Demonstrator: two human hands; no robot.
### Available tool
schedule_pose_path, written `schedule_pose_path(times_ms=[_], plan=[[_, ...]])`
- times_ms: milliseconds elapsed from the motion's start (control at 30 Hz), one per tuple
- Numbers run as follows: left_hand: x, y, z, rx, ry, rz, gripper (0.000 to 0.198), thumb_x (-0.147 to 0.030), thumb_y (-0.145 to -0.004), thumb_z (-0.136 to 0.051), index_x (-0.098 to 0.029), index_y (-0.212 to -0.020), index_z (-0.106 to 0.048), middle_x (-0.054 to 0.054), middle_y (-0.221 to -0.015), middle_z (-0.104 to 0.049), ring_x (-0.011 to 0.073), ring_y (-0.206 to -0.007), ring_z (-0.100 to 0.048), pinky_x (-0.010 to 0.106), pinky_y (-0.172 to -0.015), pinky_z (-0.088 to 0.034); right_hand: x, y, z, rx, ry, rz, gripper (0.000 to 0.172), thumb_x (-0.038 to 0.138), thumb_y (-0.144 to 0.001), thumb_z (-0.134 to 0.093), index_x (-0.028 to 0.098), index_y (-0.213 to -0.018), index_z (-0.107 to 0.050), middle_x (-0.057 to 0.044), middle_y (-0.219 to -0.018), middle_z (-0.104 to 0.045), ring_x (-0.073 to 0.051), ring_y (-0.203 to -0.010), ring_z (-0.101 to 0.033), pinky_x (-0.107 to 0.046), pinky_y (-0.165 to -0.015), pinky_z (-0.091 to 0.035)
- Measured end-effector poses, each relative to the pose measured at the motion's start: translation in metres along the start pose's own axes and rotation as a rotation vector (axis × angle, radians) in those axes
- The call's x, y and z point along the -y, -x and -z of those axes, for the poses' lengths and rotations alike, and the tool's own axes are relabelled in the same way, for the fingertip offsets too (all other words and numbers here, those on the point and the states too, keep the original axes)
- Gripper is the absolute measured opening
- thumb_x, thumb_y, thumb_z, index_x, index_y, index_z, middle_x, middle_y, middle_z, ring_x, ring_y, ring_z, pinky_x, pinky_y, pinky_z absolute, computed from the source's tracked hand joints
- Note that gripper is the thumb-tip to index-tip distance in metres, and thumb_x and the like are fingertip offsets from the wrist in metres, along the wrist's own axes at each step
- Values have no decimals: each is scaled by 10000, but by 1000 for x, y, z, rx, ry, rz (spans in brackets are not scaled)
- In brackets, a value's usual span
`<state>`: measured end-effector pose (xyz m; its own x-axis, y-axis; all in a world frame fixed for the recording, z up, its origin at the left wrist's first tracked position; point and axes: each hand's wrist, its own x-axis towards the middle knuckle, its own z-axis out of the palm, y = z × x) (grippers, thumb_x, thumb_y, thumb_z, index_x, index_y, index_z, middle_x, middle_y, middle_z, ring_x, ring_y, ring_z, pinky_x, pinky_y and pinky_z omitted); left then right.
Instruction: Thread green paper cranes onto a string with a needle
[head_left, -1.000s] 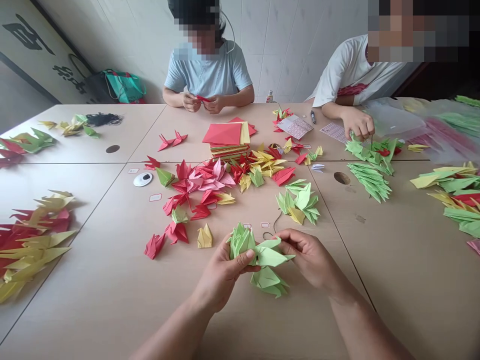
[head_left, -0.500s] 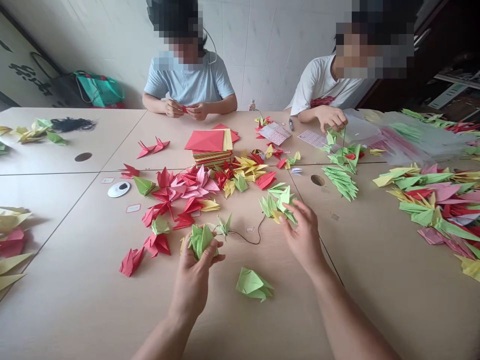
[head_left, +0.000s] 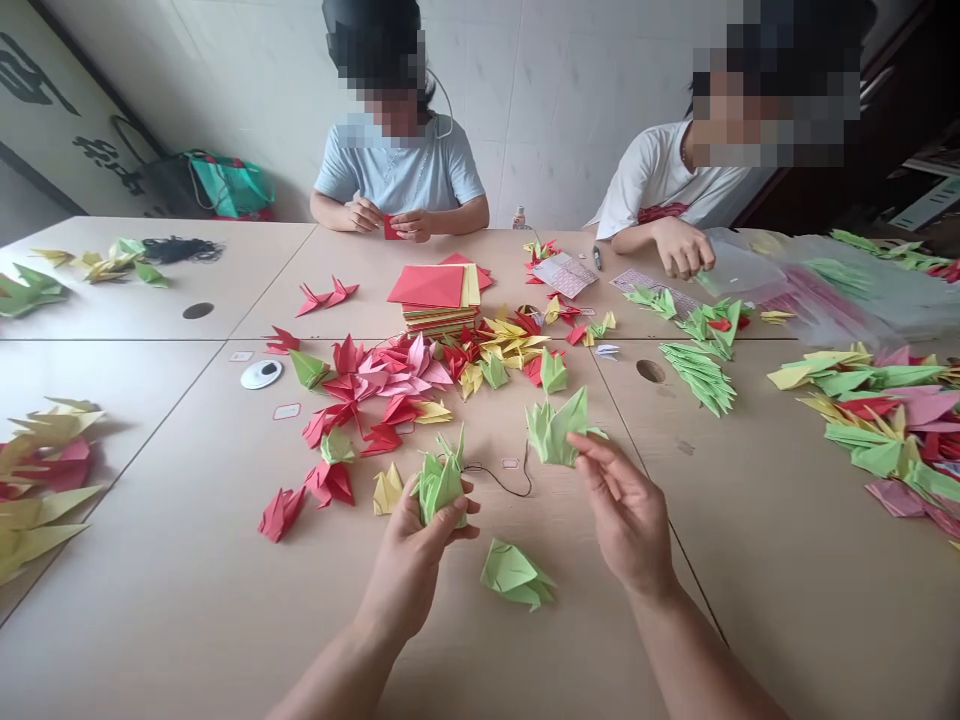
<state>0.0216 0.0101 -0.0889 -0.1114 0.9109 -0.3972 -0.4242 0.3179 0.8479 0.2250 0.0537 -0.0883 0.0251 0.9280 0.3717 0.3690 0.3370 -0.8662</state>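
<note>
Wrapped in my left hand (head_left: 424,545) is a bunch of light-green folded paper cranes (head_left: 439,490). My right hand (head_left: 626,505) pinches another green paper crane (head_left: 559,430) by its right side, between thumb and fingertips. Just behind it stands a single green folded piece (head_left: 553,372). A dark cord (head_left: 510,490) curves over the table between my hands, its left end running toward the held bunch. One more green crane (head_left: 517,575) lies on the table below and between my hands. Beside my left hand sits a yellow folded piece (head_left: 388,490).
Red and pink cranes (head_left: 405,370) are heaped in front of a stack of square paper (head_left: 431,290). A white disc (head_left: 261,374) lies left. Colourful cranes (head_left: 885,420) cover the right side. Two people sit opposite, one folding red paper (head_left: 390,228), one reaching over green cranes (head_left: 709,325).
My right hand has taken a green crane out of the small group and holds it. The bunch in my left hand has turned more upright. The view has shifted slightly.
</note>
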Motion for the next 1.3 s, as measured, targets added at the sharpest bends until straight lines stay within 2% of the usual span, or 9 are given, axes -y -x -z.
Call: schedule_pose_path(times_ms=[133,300,367,500,633,800,933,1133,1300], plan=[[3,3,-3,93,94,4,266,-279,-794,-743,-212,-1009,-601,24,-1019,-661,170,-930,-627,322,-808,-560,19,16,-17,220,22,160,289,166,-916,-563,287,-1158,-664,-54,-1115,-693,-226,-1141,-598,-393,-949,-522],[1,3,-6,105,240,39,318,-175,-744,-788,-199,-1005,-608,16,-953,-698,139,-876,-647,280,-804,-555,26,29,-29,338,45,368,413,62,-880,-558,275,-1228,-622,-61,-1123,-687,-236,-1184,-536,-429,-1005,-479],[-2,2,-6,78,287,104,330,-143,-714,-803,-186,-981,-616,10,-909,-698,120,-810,-650,245,-735,-569,26,32,-28,355,-67,251,409,83,-907,-525,309,-1240,-597,-55,-1220,-639,-229,-1202,-528,-434,-1019,-466],[-7,4,-4,149,338,259,365,-107,-670,-817,-164,-980,-633,17,-855,-692,108,-707,-649,210,-617,-580,22,30,-24,339,-497,-270,379,251,-953,-536,379,-1308,-501,-43,-1332,-544,-196,-1177,-552,-357,-948,-514],[-6,6,-2,323,342,354,391,-94,-658,-810,-146,-1010,-648,28,-832,-686,105,-657,-645,193,-559,-578,20,24,-22,626,-861,-585,420,353,-894,-644,355,-1300,-534,-50,-1225,-597,-175,-1004,-615,-292,-803,-541],[-3,6,0,367,328,403,397,-96,-626,-816,-150,-983,-652,23,-820,-684,116,-650,-650,199,-557,-572,21,24,-23,630,-947,-572,218,304,-832,-725,308,-1043,-672,-16,-1265,-511,-139,-933,-602,-261,-751,-524],[-3,6,0,374,280,403,353,-151,-660,-807,-152,-978,-653,38,-791,-687,153,-664,-668,227,-571,-562,23,22,-24,617,-1015,-546,45,276,-868,-676,277,-898,-642,4,-1221,-503,-100,-713,-624,-295,-661,-520],[-4,6,-4,240,188,257,282,-217,-769,-760,-174,-1021,-641,23,-854,-638,122,-719,-597,235,-610,-538,26,13,-17,484,-878,-496,150,363,-864,-663,241,-828,-582,-37,-1051,-620,-182,-844,-618,-361,-773,-519],[-2,7,-6,283,118,210,286,-229,-766,-757,-204,-1016,-620,-3,-818,-623,123,-725,-570,235,-658,-485,27,15,-18,540,-827,-541,231,423,-813,-707,228,-825,-583,-8,-769,-604,-174,-707,-602,-319,-650,-520]])
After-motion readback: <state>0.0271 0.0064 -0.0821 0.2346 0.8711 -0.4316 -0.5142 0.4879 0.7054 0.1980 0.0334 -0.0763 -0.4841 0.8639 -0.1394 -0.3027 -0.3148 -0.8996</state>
